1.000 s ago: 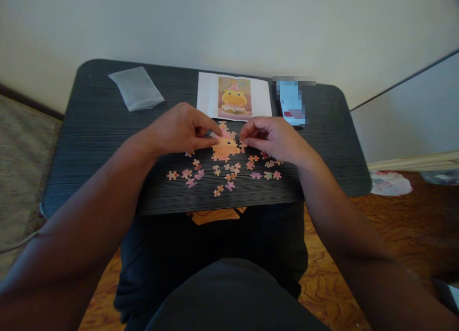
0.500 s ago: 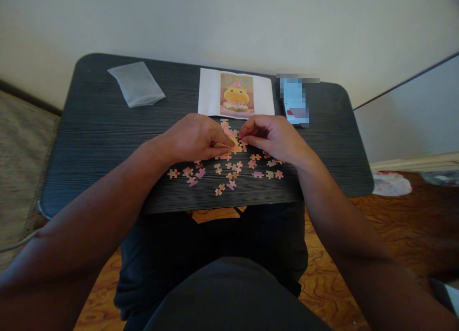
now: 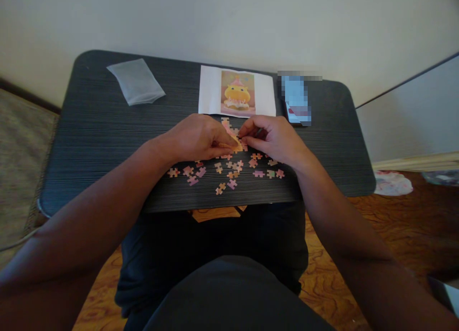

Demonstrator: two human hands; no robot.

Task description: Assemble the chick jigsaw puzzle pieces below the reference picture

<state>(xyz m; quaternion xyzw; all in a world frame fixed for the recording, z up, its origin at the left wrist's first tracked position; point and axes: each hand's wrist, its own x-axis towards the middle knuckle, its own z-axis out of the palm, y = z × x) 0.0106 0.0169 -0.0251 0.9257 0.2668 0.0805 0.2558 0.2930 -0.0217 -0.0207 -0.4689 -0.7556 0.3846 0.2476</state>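
A partly joined jigsaw puzzle [image 3: 234, 143] in yellow and pink lies on the dark table, much of it behind my fingers. My left hand [image 3: 201, 137] reaches over its left side, index finger and thumb closed on the joined pieces. At the right edge my right hand [image 3: 270, 137] pinches a small puzzle piece [image 3: 244, 142] against the joined part; the fingertips hide most of it. Several loose puzzle pieces [image 3: 232, 184] are scattered below both hands, towards the table's front edge.
Behind the puzzle lies a white sheet [image 3: 210, 90] with a printed picture of a yellow character in a party hat. A clear plastic bag [image 3: 138, 82] is at the back left of the table [image 3: 96, 130]. A phone [image 3: 296, 101], partly blurred, lies at the back right.
My left index finger has slid slightly to the right over the joined pieces. My right hand stays at the puzzle's right edge, almost still. The view has shifted a little.
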